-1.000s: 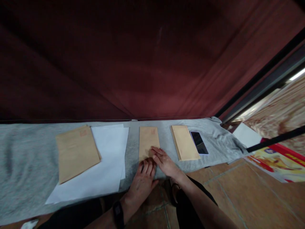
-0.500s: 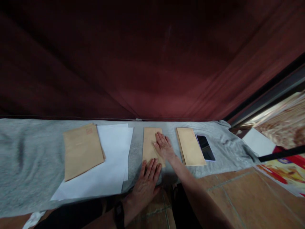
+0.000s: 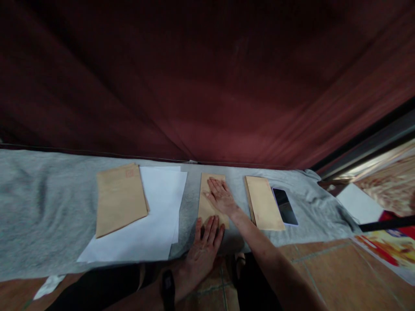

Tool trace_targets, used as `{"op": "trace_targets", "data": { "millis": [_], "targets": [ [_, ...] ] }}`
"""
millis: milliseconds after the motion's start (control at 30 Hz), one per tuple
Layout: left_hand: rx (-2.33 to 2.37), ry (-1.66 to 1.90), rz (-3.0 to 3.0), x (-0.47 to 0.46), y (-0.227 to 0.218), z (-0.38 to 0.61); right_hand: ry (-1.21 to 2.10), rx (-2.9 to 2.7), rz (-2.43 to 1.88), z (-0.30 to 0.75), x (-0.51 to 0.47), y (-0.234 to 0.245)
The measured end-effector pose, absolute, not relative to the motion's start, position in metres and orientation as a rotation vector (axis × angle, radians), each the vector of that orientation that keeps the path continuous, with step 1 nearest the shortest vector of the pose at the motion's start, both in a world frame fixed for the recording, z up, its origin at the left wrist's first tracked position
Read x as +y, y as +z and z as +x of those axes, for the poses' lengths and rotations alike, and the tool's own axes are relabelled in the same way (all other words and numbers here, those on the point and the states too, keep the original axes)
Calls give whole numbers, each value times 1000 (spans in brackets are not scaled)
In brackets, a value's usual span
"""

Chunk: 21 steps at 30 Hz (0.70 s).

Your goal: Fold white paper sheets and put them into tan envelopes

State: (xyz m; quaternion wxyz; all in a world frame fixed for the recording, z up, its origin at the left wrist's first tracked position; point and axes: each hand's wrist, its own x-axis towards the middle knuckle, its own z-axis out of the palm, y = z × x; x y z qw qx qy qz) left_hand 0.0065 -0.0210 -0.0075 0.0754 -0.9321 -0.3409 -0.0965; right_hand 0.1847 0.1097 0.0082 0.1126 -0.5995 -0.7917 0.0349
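"Beneath the fingers (image 3: 214, 186), what lies there?"

"A long brown envelope (image 3: 205, 209), flat, with one short end toward the person. The right hand (image 3: 223, 201) rests palm down across its upper part, fingers straight and only slightly parted, thumb held out to the side. The left hand (image 3: 201, 255) is spread wider, its fingertips on the envelope's near end. Both press or rest flat; neither has anything gripped."

"What is just to the right of the fingers?"

"Apart from the right fingers, a small stack of similar envelopes (image 3: 264, 203), edges slightly fanned. Against the stack's far side sits a dark-screened phone (image 3: 285, 208) with a pale purple edge."

"And to the left of them?"

"White paper sheets (image 3: 136, 246), overlapping unevenly. Partly on top of these, farther from the left fingers, are wider brown envelopes (image 3: 119, 201), the uppermost bearing a red printed mark (image 3: 129, 173) near its top right corner."

"What surrounds all that?"

"Under everything the fingers can reach runs a grey cloth (image 3: 42, 216). Beyond the fingertips hangs dark red fabric (image 3: 207, 108). Behind the left fingers, the wrist wears a black watch (image 3: 167, 287). Well to the right, tiled floor (image 3: 324, 268) shows."
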Motion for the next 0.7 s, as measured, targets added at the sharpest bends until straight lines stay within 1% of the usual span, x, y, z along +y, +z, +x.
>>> {"op": "trace_targets", "data": {
  "millis": [267,500,700],
  "targets": [
    [-1013,-281,-2906,-17,-5,6,187,-2344,-1766,166,131,20],
    [-1034,-247,-2884,-20,-2,6,274,-2399,-1706,161,104,23],
    [-1037,-125,-3000,-18,11,3,446,-2431,-1669,161,76,28]
  ]
}}
